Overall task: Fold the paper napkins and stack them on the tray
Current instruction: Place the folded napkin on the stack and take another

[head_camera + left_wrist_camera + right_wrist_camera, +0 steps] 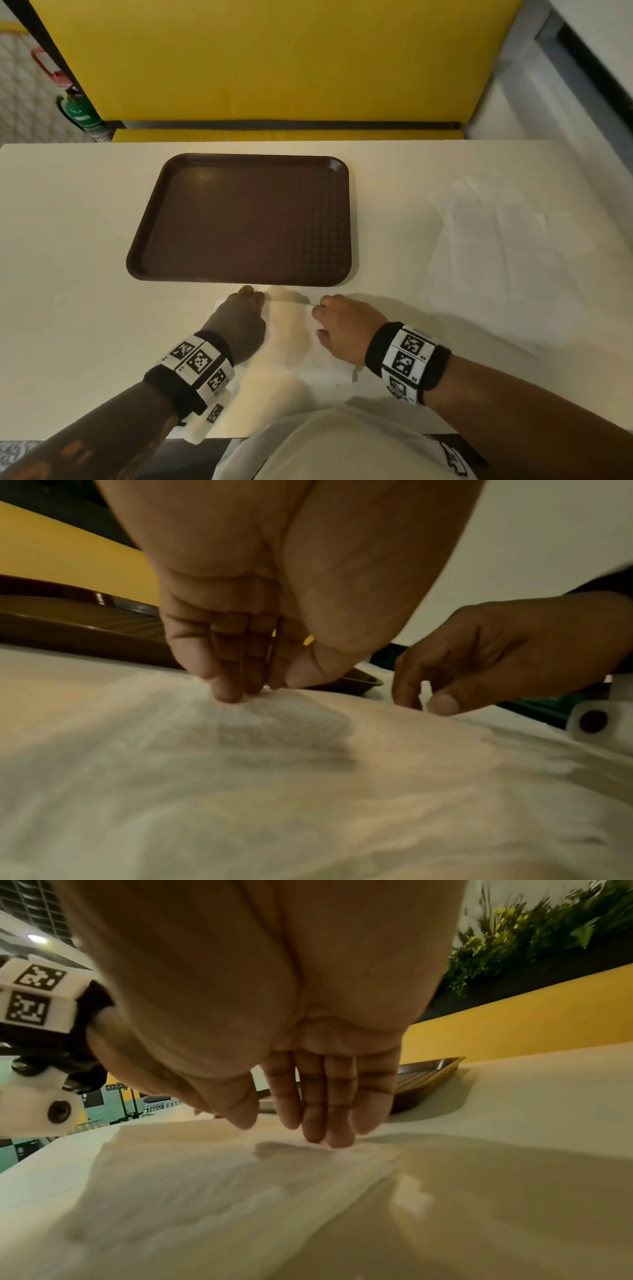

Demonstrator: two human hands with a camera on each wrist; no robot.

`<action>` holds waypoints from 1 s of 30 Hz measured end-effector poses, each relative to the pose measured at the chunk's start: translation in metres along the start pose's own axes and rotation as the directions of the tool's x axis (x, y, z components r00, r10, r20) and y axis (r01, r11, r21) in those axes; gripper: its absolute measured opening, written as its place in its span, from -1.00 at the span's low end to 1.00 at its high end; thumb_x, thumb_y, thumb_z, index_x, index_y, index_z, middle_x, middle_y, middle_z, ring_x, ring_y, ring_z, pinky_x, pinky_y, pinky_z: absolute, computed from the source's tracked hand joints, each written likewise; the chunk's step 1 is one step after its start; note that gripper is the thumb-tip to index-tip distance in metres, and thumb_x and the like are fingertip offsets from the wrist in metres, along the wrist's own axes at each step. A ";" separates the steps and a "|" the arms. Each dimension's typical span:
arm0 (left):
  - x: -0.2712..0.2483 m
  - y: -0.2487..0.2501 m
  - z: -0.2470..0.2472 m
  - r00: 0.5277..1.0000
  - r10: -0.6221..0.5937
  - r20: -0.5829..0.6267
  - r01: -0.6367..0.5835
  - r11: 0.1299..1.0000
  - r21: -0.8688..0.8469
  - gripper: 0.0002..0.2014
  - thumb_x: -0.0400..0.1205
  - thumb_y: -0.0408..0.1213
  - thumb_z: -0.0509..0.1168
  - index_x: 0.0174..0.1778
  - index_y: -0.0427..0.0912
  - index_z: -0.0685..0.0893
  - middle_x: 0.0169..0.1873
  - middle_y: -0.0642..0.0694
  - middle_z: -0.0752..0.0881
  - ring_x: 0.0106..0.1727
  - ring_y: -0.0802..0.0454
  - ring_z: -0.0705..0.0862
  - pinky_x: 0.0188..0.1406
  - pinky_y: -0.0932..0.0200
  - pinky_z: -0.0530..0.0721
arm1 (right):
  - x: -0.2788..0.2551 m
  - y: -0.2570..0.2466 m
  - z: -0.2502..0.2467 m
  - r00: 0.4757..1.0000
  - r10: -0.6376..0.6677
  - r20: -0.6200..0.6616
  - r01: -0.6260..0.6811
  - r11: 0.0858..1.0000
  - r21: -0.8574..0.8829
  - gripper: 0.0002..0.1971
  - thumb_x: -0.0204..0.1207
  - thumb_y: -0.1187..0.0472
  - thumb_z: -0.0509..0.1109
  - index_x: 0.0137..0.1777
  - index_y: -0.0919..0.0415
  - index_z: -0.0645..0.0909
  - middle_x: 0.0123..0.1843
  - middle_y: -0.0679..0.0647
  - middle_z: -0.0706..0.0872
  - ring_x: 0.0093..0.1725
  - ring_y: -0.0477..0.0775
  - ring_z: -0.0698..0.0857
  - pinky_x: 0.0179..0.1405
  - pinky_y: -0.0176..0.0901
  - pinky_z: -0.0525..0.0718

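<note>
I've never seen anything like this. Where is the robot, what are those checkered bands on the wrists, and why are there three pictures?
There is no robot here: a person works with bare hands. The checkered bands on the wrists carry small cameras. The big picture comes from a camera on the person's head, looking down. The other two look along each hand from under the wrist, which is why a palm fills the top of each.

On the cream table lie an empty brown tray, some thin white sheets off to the right, and a white paper napkin right in front of the person. The left hand and the right hand each pinch the napkin's far edge, just short of the tray. That edge looks slightly lifted between them.
</note>
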State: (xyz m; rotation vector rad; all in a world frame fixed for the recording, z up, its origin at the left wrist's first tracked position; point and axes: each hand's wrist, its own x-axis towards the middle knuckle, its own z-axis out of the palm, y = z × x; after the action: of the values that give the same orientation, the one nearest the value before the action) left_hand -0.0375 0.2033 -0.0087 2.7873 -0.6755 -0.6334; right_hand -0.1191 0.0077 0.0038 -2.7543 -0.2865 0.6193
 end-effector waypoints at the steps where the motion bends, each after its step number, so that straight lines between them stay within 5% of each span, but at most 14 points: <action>1: 0.002 -0.003 -0.001 1.000 -0.022 0.005 0.022 1.000 0.022 -0.71 0.64 -0.32 0.10 0.25 -0.18 0.56 0.17 -0.11 0.59 0.10 -0.03 0.62 0.14 0.13 0.58 | 0.000 0.004 0.000 1.000 0.021 0.005 -0.021 1.000 0.003 -0.68 0.67 0.09 0.17 0.31 0.25 0.52 0.20 0.15 0.58 0.16 0.18 0.59 0.08 0.02 0.59; 4: 0.007 -0.005 -0.009 1.000 -0.029 -0.008 0.029 0.998 0.053 -0.75 0.67 -0.27 0.11 0.19 -0.17 0.61 0.10 -0.11 0.66 0.01 0.02 0.63 0.07 0.18 0.61 | -0.005 0.013 -0.008 0.998 0.070 -0.004 -0.069 0.993 0.100 -0.74 0.66 0.08 0.19 0.18 0.23 0.55 0.10 0.14 0.61 0.06 0.18 0.63 0.04 0.03 0.62; 7: 0.015 0.014 -0.026 0.994 0.081 -0.075 -0.080 0.997 0.017 -0.83 0.67 -0.23 0.17 0.05 -0.13 0.64 -0.02 -0.01 0.68 -0.10 0.12 0.59 -0.07 0.30 0.52 | -0.007 0.034 -0.029 0.958 0.242 -0.157 -0.185 0.933 0.308 -0.81 0.62 0.06 0.26 -0.06 0.19 0.51 -0.13 0.10 0.61 -0.12 0.16 0.65 -0.08 0.05 0.67; 9: 0.027 0.037 -0.038 0.985 0.128 -0.120 -0.135 0.989 -0.052 -0.87 0.65 -0.26 0.18 -0.09 -0.13 0.63 -0.15 0.00 0.68 -0.20 0.11 0.60 -0.19 0.29 0.51 | -0.003 0.063 -0.045 0.869 0.440 -0.228 -0.363 0.878 0.311 -0.75 0.59 0.01 0.28 0.01 0.22 0.52 -0.10 0.13 0.64 -0.07 0.20 0.67 -0.10 0.01 0.66; 12: 0.050 0.074 -0.048 0.973 0.163 -0.162 -0.196 0.958 -0.211 -0.86 0.63 -0.30 0.19 -0.19 -0.08 0.61 -0.29 0.03 0.66 -0.31 0.18 0.58 -0.34 0.38 0.47 | -0.001 0.116 -0.071 0.655 0.724 -0.217 -0.660 0.688 0.300 -0.55 0.52 -0.03 0.38 0.23 0.32 0.51 0.16 0.25 0.65 0.18 0.32 0.65 0.08 0.04 0.63; 14: 0.065 0.095 -0.048 0.970 0.157 -0.183 -0.207 0.933 -0.295 -0.88 0.62 -0.30 0.21 -0.17 -0.07 0.62 -0.32 0.08 0.63 -0.29 0.19 0.58 -0.36 0.39 0.45 | -0.001 0.145 -0.080 0.564 0.810 -0.162 -0.773 0.586 0.244 -0.57 0.47 -0.03 0.45 0.13 0.32 0.57 0.17 0.25 0.69 0.18 0.29 0.66 0.11 0.01 0.65; 18: 0.086 0.123 -0.039 0.978 0.190 -0.086 -0.207 0.927 -0.313 -0.90 0.63 -0.27 0.21 -0.17 -0.05 0.59 -0.33 0.10 0.60 -0.23 0.08 0.61 -0.27 0.29 0.51 | -0.005 0.173 -0.076 0.513 0.854 -0.090 -0.832 0.520 0.192 -0.74 0.43 0.16 0.45 -0.40 0.21 0.49 -0.07 0.19 0.79 -0.13 0.21 0.71 -0.14 -0.14 0.67; 25: 0.096 0.132 -0.027 0.971 0.235 -0.046 -0.237 0.915 -0.326 -0.89 0.62 -0.27 0.25 -0.21 0.00 0.56 -0.36 0.18 0.56 -0.25 0.16 0.58 -0.32 0.37 0.45 | -0.012 0.183 -0.082 0.490 0.871 -0.049 -0.850 0.489 0.196 -0.86 0.55 0.37 0.28 -0.04 0.36 0.68 0.02 0.26 0.77 0.05 0.26 0.75 -0.11 -0.09 0.64; 30: 0.097 0.138 -0.025 0.962 0.268 -0.049 -0.266 0.889 -0.374 -0.90 0.66 -0.24 0.23 -0.17 -0.02 0.56 -0.34 0.18 0.56 -0.25 0.20 0.56 -0.33 0.44 0.43 | -0.018 0.175 -0.096 0.475 0.875 -0.097 -0.854 0.484 0.192 -0.90 0.55 0.35 0.26 -0.10 0.23 0.62 0.07 0.21 0.75 0.08 0.24 0.72 -0.05 -0.05 0.59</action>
State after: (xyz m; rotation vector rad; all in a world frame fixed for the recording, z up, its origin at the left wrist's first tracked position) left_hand -0.0015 0.0389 0.0192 2.2877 -0.8219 -0.6350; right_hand -0.0707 -0.1841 0.0349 -2.6319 1.2661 0.5365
